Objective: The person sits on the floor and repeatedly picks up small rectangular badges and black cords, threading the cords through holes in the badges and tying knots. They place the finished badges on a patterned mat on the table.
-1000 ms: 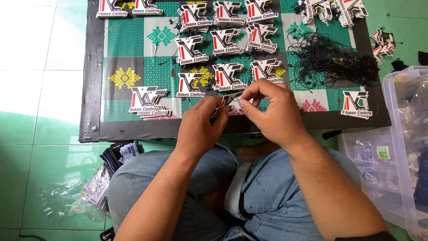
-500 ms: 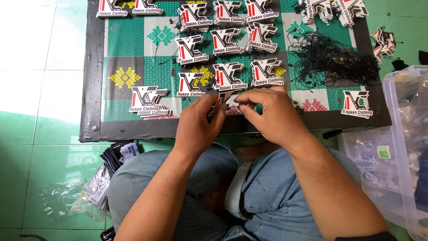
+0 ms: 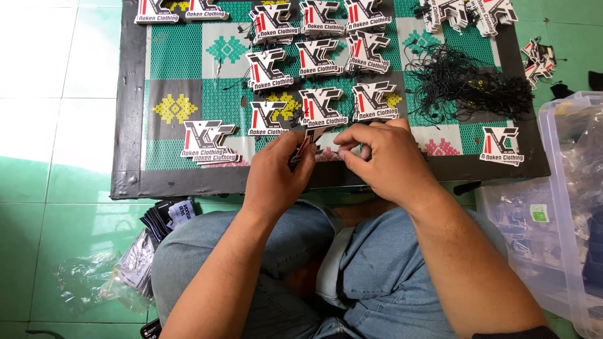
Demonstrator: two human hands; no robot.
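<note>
The left hand point(image 3: 273, 179) was found closed in a pinch on one die-cut card tag point(image 3: 308, 139), held on edge just above the near border of the patterned mat point(image 3: 188, 75). The right hand point(image 3: 386, 160) was pinched shut at the fingertips close beside that tag; a thin black string appeared to run between the two hands, though this was too fine to confirm. Compared with the views a second and half a second before, both hands had stayed over the same spot on the mat's near edge, with only small finger shifts and the tag turned slightly. This was judged to mean that the stringing of this one tag was ongoing, not finished. Finished tags point(image 3: 323, 107) lay in rows on the mat, a tangle of black strings point(image 3: 468, 85) to the right, a clear plastic box point(image 3: 562, 207) beyond it.
</note>
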